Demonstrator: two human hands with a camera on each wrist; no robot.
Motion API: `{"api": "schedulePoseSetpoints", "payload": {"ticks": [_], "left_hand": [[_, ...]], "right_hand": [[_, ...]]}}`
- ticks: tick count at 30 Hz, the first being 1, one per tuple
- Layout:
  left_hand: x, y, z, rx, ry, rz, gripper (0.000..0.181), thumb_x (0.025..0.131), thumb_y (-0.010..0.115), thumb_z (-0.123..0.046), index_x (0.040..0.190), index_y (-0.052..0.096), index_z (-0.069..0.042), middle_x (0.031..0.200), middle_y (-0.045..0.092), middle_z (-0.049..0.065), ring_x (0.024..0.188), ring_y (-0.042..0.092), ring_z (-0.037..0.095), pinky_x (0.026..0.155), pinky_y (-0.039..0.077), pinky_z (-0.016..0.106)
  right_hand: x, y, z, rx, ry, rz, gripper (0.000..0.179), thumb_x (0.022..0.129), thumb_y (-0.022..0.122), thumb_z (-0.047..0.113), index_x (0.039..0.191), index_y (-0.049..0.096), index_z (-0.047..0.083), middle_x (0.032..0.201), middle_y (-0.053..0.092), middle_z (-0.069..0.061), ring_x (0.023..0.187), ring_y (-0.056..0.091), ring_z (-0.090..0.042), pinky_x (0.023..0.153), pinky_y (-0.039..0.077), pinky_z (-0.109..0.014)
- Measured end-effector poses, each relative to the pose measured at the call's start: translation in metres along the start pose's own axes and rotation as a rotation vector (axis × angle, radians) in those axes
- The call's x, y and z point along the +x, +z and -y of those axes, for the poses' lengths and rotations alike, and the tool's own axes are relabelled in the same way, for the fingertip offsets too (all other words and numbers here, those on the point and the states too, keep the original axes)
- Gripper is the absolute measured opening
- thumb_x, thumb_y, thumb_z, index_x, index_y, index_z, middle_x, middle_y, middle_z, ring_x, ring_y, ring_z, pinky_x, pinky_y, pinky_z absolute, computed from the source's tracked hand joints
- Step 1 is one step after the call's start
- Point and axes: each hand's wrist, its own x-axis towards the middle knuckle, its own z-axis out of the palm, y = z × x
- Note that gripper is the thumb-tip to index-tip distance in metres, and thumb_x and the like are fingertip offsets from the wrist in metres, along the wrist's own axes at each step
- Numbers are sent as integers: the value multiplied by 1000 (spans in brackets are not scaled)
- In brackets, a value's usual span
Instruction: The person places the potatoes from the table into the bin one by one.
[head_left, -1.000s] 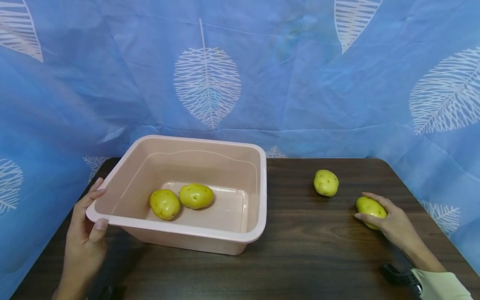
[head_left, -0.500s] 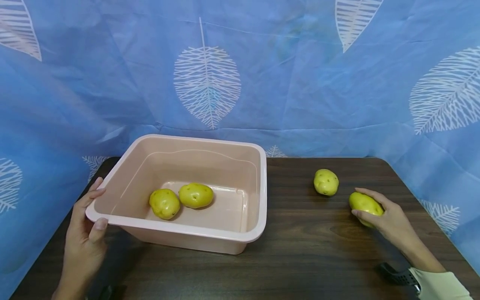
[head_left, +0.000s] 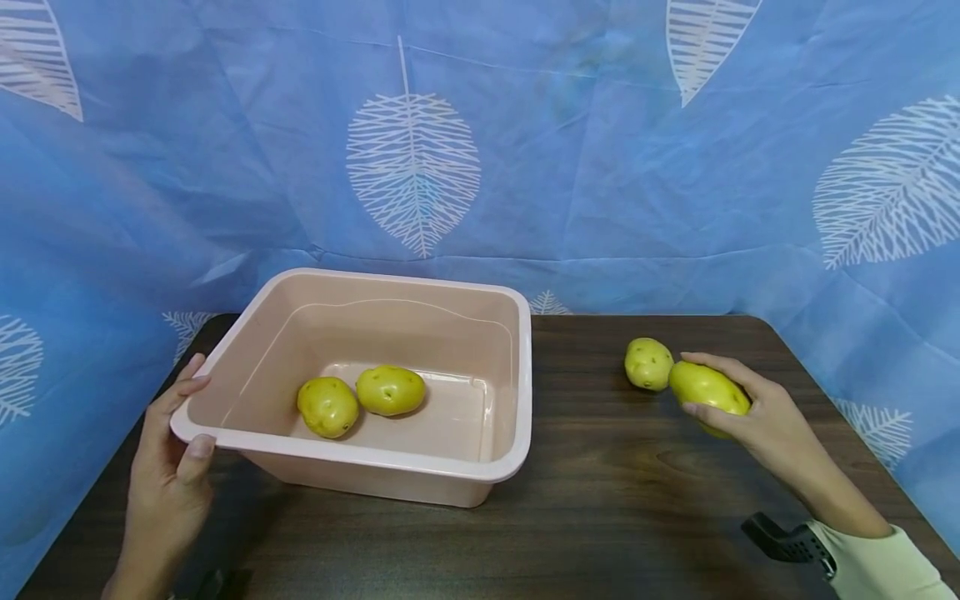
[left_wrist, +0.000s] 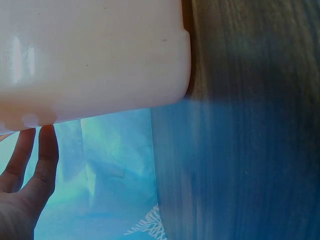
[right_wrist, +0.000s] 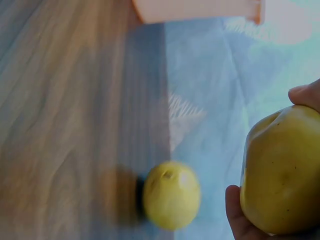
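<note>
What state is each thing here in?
Pale pink plastic tub: open, gripped at rim
Two yellow potatoes inside: lying on its bottom
Elongated yellow potato outside: held, raised
Round yellow potato outside: resting on dark wooden table
Left hand: gripping tub's rim
Right hand: gripping elongated potato

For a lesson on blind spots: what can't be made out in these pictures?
Head: floor of the tub, partly behind its near wall.
Head: dark object, bottom edge; cut off, too dim.
Left wrist: the left hand, cut by frame edges.
Right wrist: held potato, cut by right edge.
</note>
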Motion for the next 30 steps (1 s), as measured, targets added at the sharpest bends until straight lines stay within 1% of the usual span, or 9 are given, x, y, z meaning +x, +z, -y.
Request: {"api": "schedulePoseSetpoints", "payload": {"ticks": [5,9,12,15,19,21,24,28,30], "left_hand": [[0,1,2,-4,-8,-4,58,107,51,-7,161,36,-19,174,22,-8,161,23,27,125,22,58],[0,0,3,-3,-9,-8,58,106,51,-8,161,37,-19,174,22,-8,161,23,27,124,23,59],[0,0,3,-8,-4,-5,58,106,51,-8,161,37,-19,174,22,-8,161,22,28,124,21,60],[0,0,2,-6,-6,-3,58,106,51,-9,161,36,-19,174,22,-8,162,22,28,124,21,61],[0,0,2,-11,2,6,57,107,49,-6,162,36,-17,175,20,-6,162,21,29,125,20,62],[0,-1,2,-18,6,11,57,107,48,-4,162,35,-16,175,19,-5,162,20,29,126,19,61],[0,-1,1,-17,4,11,57,107,48,-4,162,35,-16,175,19,-5,162,20,29,127,19,61],[-1,-1,0,-15,3,11,57,107,48,-5,162,36,-16,175,20,-5,162,21,29,127,21,58],[-1,-1,0,-12,5,12,57,107,48,-5,162,36,-16,175,20,-5,161,21,29,126,23,56]], "right_hand": [[7,-1,20,40,-16,24,61,100,73,28,156,50,31,150,50,-2,96,56,-7,65,51,-30],[15,-2,37,66,-58,51,60,100,72,26,156,50,33,151,50,5,103,56,-8,69,52,-29],[21,-3,51,84,-99,77,59,101,71,23,155,51,33,154,51,5,110,56,-7,73,53,-28],[28,-3,66,106,-121,108,58,101,69,23,155,51,32,155,52,3,114,56,-10,76,54,-29],[36,-3,89,157,-110,147,56,101,70,25,152,53,37,153,54,5,113,57,-16,78,55,-32],[41,-2,102,186,-120,173,56,101,70,25,152,53,37,154,53,5,113,57,-20,78,55,-33],[48,1,123,231,-104,215,55,99,73,27,149,55,41,152,53,9,114,56,-24,81,56,-37],[57,6,147,275,-98,281,54,96,76,30,145,58,43,150,53,11,115,55,-30,81,58,-43],[62,9,158,289,-118,311,54,95,77,29,145,59,41,151,53,10,116,55,-31,81,59,-43]]}}
